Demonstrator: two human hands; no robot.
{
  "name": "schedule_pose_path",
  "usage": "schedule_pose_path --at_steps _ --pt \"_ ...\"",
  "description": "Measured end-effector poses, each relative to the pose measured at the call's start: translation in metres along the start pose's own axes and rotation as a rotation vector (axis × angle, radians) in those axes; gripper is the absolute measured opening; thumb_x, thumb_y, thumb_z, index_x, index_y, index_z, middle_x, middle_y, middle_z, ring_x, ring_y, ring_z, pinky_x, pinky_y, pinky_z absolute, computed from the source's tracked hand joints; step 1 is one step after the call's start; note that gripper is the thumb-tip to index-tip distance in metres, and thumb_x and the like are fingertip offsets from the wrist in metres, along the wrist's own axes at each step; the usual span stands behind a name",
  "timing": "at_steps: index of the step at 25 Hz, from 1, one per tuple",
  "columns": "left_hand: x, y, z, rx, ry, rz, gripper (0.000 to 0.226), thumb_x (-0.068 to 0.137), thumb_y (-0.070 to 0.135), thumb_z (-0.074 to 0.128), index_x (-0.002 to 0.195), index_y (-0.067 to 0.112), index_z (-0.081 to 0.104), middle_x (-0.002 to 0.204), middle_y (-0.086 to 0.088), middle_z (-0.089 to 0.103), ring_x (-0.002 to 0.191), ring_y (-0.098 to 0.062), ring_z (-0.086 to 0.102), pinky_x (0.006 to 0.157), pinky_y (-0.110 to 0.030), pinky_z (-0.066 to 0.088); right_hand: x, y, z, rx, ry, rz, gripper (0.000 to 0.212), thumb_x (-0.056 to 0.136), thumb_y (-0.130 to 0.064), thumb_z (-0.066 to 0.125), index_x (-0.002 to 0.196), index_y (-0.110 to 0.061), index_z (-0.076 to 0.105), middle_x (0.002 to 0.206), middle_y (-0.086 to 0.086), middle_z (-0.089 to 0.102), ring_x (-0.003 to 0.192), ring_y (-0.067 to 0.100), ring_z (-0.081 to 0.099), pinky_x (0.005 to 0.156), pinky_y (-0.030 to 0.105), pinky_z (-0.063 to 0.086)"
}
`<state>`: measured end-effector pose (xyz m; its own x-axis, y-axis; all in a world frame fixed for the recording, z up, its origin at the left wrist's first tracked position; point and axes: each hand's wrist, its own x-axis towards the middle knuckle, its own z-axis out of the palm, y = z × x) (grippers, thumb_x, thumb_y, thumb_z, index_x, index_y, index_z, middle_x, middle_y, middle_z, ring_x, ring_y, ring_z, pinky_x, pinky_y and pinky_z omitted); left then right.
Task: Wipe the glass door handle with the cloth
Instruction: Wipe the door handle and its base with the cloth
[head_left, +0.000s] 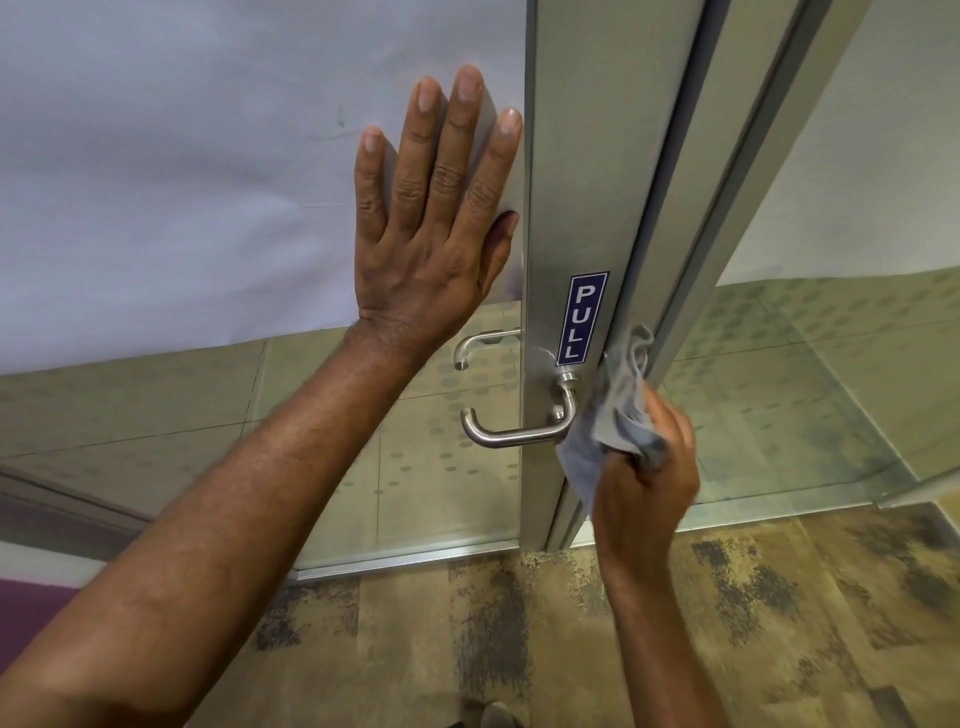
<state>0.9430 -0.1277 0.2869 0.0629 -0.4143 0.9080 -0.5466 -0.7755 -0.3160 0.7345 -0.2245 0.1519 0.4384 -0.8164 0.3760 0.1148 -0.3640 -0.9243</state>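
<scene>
The left hand (431, 228) lies flat on the frosted glass door (208, 182) in the upper middle of the frame, fingers straight and spread, steadying the panel. The right hand (649, 467), lower right of centre, is curled round a bunched grey cloth (608, 415), which hangs against the edge of the metal door frame (571, 182) just right of the handle (519, 431).

The handle is a brushed metal lever at the centre of the frame, below a blue PULL sticker (582, 317). The cloth seems to touch the bend where the lever meets its base; most of the bar, running left to its curled end, is bare.

To do this step well, it looks best to wrap the cloth round the bar, not just dab at it, and slide it from the base out to the curled tip, turning the wrist so the underside and back get rubbed too. The flat left hand should go on bracing the door so that it does not swing. The round base plate behind the lever wants a pass as well.

A second handle (483, 345) shows through the glass, on the far side of the door. The right hand's fingertips are buried in the cloth. The cloth covers part of the lever's bend, so actual contact there cannot be confirmed. Both arms are cut off by the lower edge of the frame.
</scene>
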Motion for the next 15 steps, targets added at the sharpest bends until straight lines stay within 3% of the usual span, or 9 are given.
schedule_pose_path --at_steps 2,4,6,9,12,15 --pt "0.000 0.000 0.000 -0.002 0.000 0.010 0.056 0.109 0.041 0.050 0.156 0.013 0.038 0.157 -0.020 0.041 0.145 -0.040 0.033 0.128 -0.053 0.013 0.006 -0.021 0.024 -0.119 -0.122 -0.152 0.068 0.088 0.005 0.049 0.151 -0.020 0.049 0.147 -0.002 0.045 0.123 -0.005 0.054 0.089 0.016 0.058" --pt "0.000 0.001 -0.002 0.002 0.005 0.015 0.055 0.110 0.041 0.049 0.156 0.013 0.039 0.156 -0.020 0.044 0.145 -0.040 0.033 0.129 -0.053 0.012 0.007 -0.027 0.050 -0.244 -0.197 -0.194 0.073 0.091 0.010 0.052 0.157 -0.020 0.041 0.157 0.004 0.035 0.140 0.007 0.044 0.105 0.030 0.054" --pt "0.000 0.000 -0.002 -0.001 0.013 0.009 0.054 0.110 0.042 0.045 0.157 0.013 0.039 0.158 -0.019 0.038 0.146 -0.039 0.033 0.129 -0.049 0.003 0.005 -0.019 0.067 -0.421 -0.194 -0.264 0.067 0.093 0.012 0.059 0.155 -0.012 0.046 0.153 0.016 0.041 0.144 0.026 0.043 0.114 0.043 0.047" --pt "0.000 0.000 -0.002 0.003 0.013 0.013 0.055 0.111 0.042 0.043 0.157 0.014 0.038 0.160 -0.017 0.032 0.147 -0.038 0.031 0.129 -0.048 0.001 0.002 0.004 0.065 -0.560 -0.239 -0.351 0.064 0.092 0.007 0.061 0.152 -0.013 0.051 0.145 0.021 0.050 0.137 0.035 0.048 0.109 0.051 0.051" --pt "0.000 0.000 -0.002 -0.016 0.008 0.005 0.055 0.111 0.042 0.043 0.159 0.015 0.036 0.161 -0.015 0.028 0.148 -0.037 0.029 0.129 -0.049 0.001 0.007 0.022 0.050 -0.678 -0.290 -0.373 0.072 0.085 -0.005 0.080 0.150 -0.024 0.055 0.141 0.015 0.058 0.129 0.035 0.056 0.099 0.051 0.056" --pt "0.000 0.000 -0.003 -0.013 0.010 0.014 0.056 0.111 0.041 0.044 0.160 0.014 0.036 0.161 -0.016 0.031 0.149 -0.037 0.031 0.129 -0.050 0.003 0.015 0.024 0.041 -0.712 -0.312 -0.396 0.077 0.078 0.003 0.083 0.143 -0.032 0.061 0.133 0.008 0.063 0.119 0.032 0.059 0.092 0.048 0.056"
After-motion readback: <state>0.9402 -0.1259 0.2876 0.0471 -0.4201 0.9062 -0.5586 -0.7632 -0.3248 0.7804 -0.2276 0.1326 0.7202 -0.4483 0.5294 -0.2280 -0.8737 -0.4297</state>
